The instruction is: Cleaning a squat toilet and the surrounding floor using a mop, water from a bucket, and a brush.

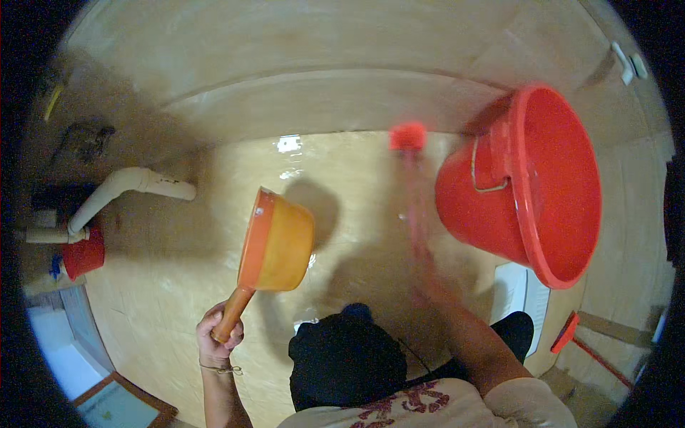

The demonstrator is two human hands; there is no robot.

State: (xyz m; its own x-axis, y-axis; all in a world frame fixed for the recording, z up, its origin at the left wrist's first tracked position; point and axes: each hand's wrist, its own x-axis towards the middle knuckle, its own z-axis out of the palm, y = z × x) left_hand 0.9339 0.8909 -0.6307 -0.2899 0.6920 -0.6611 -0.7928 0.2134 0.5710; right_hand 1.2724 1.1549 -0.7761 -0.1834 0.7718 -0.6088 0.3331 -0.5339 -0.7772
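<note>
My left hand is closed around the handle of an orange plastic dipper, which is tilted on its side above the wet, shiny floor. My right hand, blurred, grips the handle of a red brush; its head is near the foot of the far wall, and whether it touches the floor cannot be told. A large red plastic bucket with a wire handle lies on its side or leans to the right of the brush, its mouth facing right.
At left a white plastic drain pipe juts out above a small red container. A second red-headed tool with a long handle is at lower right, beside a white object partly behind the bucket. The wall borders the floor.
</note>
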